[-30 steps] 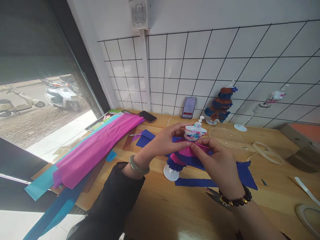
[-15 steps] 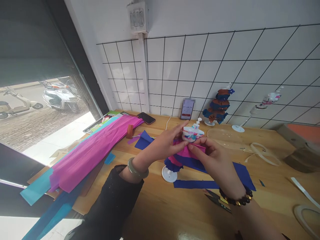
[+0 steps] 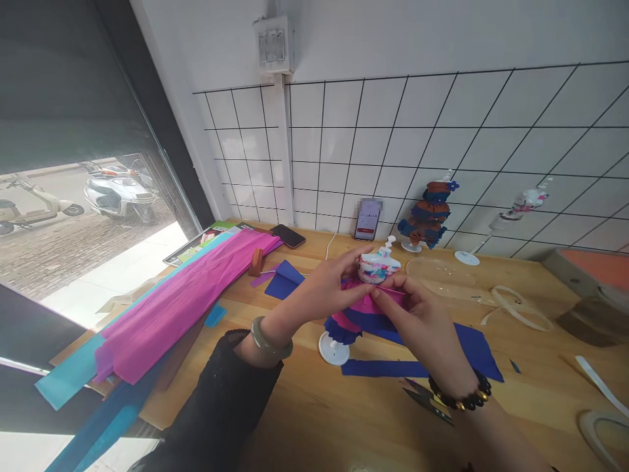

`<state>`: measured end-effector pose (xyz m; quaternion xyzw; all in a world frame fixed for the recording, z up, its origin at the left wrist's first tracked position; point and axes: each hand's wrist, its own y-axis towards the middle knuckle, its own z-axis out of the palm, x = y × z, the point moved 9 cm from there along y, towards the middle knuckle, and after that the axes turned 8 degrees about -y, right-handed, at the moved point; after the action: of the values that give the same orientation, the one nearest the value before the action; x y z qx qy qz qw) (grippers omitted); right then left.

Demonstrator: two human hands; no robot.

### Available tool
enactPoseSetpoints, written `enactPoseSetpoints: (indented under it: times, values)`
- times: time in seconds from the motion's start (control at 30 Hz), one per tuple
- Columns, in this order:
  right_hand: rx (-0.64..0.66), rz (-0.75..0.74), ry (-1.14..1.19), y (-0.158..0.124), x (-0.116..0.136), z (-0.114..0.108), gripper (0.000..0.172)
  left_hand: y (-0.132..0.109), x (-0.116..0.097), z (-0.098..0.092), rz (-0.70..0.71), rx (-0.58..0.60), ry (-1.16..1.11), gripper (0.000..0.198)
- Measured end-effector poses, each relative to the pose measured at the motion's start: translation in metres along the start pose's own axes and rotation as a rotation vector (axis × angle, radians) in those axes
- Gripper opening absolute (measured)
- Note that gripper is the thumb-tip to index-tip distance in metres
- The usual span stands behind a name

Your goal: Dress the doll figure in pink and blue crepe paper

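Observation:
A small stand wrapped in ruffled dark blue and pink crepe paper leans to the right between my hands, its round white base [image 3: 334, 349] low on the table side. At its top sits a white, paint-speckled piece [image 3: 378, 267] with a curled white tip. My left hand [image 3: 344, 282] curls round it from the left, thumb pressed on the pink crepe paper [image 3: 366, 303] just under the speckled piece. From the right, my right hand [image 3: 417, 308] pinches the same pink paper between thumb and fingers, the thumb tips almost meeting. Dark blue paper [image 3: 376, 322] shows below.
Scissors [image 3: 427, 400] and a blue strip [image 3: 378, 368] lie near my right wrist. Pink crepe sheets [image 3: 191, 301] spread at left. Behind stand a phone [image 3: 367, 219], a finished-looking ruffled figure [image 3: 427, 216] and a bare stand [image 3: 466, 257]. A tape dispenser [image 3: 590, 314] sits right.
My left thumb has slid slightly right along the pink paper, closer to my right thumb. Both hands keep their hold, and the view has tilted up a little.

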<state>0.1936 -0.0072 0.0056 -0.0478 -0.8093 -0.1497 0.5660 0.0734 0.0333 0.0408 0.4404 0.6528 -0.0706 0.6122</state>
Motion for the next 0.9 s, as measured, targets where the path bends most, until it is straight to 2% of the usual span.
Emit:
enactPoseSetpoints:
  times: [0.1,0.2,0.3,0.43,0.63,0.73,0.8,0.9]
  values:
    - [0.013,-0.019,-0.012,0.0,0.004,0.002,0.027,0.0,0.001,-0.001,-0.005,-0.026,0.059,0.054]
    - [0.031,-0.046,-0.029,-0.001,0.007,0.004,0.027,0.0,0.0,-0.002,-0.019,-0.02,0.112,0.057]
    - [0.036,-0.04,-0.034,-0.001,0.007,0.005,0.027,-0.001,-0.001,-0.001,-0.021,0.011,0.056,0.057]
    - [0.04,-0.008,0.025,-0.001,0.003,0.005,0.03,-0.002,-0.004,-0.001,-0.012,0.038,0.02,0.048]
    - [0.015,-0.018,0.039,0.0,0.003,0.005,0.031,0.0,-0.009,-0.006,0.016,-0.036,0.111,0.038]
    - [0.038,-0.008,0.066,-0.002,0.005,0.005,0.032,0.0,-0.005,-0.008,-0.004,-0.074,0.089,0.041]
    - [0.028,-0.01,0.054,-0.004,0.006,-0.003,0.032,0.0,0.0,-0.012,-0.034,-0.108,0.065,0.047]
    - [-0.043,-0.062,-0.054,-0.011,0.006,-0.03,0.031,0.001,0.012,-0.022,-0.077,-0.162,-0.002,0.057]
